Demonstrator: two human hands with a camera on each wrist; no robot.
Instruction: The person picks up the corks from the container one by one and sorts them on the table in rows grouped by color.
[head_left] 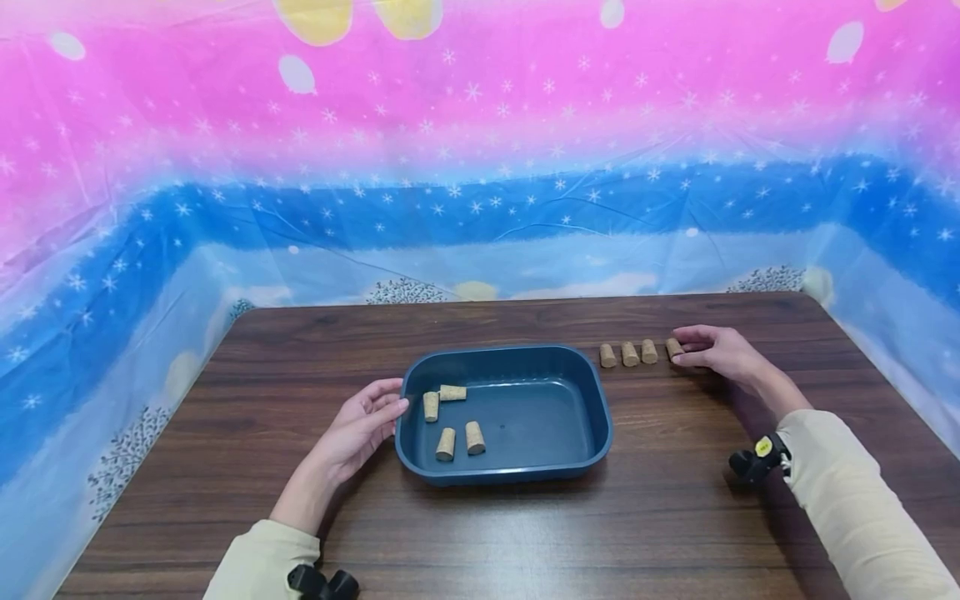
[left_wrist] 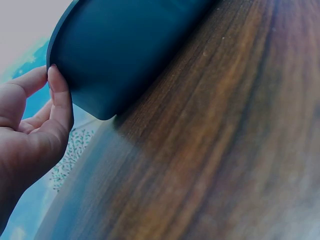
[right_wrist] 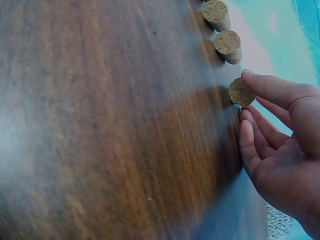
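My left hand point(head_left: 360, 429) grips the left end of a dark blue plastic basin point(head_left: 504, 478); in the left wrist view thumb and finger point(left_wrist: 59, 92) meet at its rim. Inside the basin's left half lie several cork stoppers point(head_left: 475, 437), tapered and light brown. Beyond its far right corner my right hand point(head_left: 720, 354) has thumb and fingers around another cork stopper point(head_left: 673, 348), with the cork's round end point(right_wrist: 241, 92) showing in the right wrist view. That cork is at the right end of a row with three more corks point(head_left: 628, 354) on the table.
The dark wood-grain table point(head_left: 675, 533) extends around the basin. A pink and blue patterned cloth point(head_left: 480, 200) hangs behind the table's far edge and along both sides. Each wrist carries a small black camera, such as the right one point(head_left: 757, 460).
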